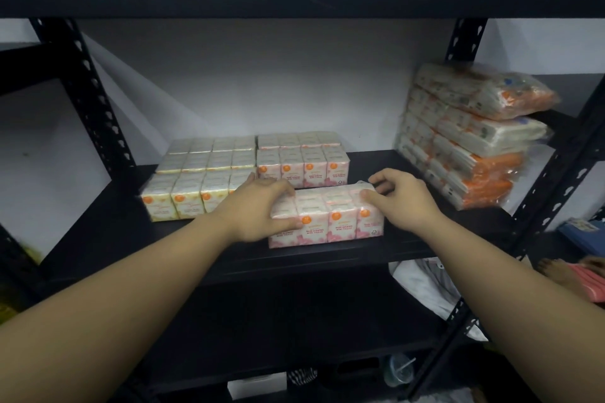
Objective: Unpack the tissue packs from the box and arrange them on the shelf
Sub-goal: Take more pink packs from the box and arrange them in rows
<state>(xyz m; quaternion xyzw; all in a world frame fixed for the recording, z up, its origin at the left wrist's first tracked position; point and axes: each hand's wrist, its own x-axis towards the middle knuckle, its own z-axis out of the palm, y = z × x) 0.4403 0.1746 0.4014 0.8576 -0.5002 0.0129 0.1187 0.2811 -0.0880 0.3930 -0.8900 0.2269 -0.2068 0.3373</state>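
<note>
Shelf: one black metal shelf (376, 258) at chest height, with perforated black uprights at each side and a white wall behind.
Front pink pack: one multipack of rose mini tissues (330, 219) sits on the shelf near its front edge, four small packs showing across its front face.
Left hand: the left hand (262, 209) grips the left end of that front pink pack, fingers curled over the top and thumb pressed on the front face.
Right hand: the right hand (397, 195) pinches the plastic wrap at the pack's top right corner, fingers bent.
Rear pink pack: one more pink multipack (302, 157) stands just behind it, again four across; whether another lies on top I cannot tell.
Yellow packs: to the left, cream-yellow multipacks (196, 173) sit side by side with the pink ones, apparently two, front and back; three small fronts show, the fourth is hidden by the left hand.
Orange stack: at the right end of the shelf, about five flat orange-and-white tissue bundles (465, 137) are piled up, leaning, well apart from the hands.
</note>
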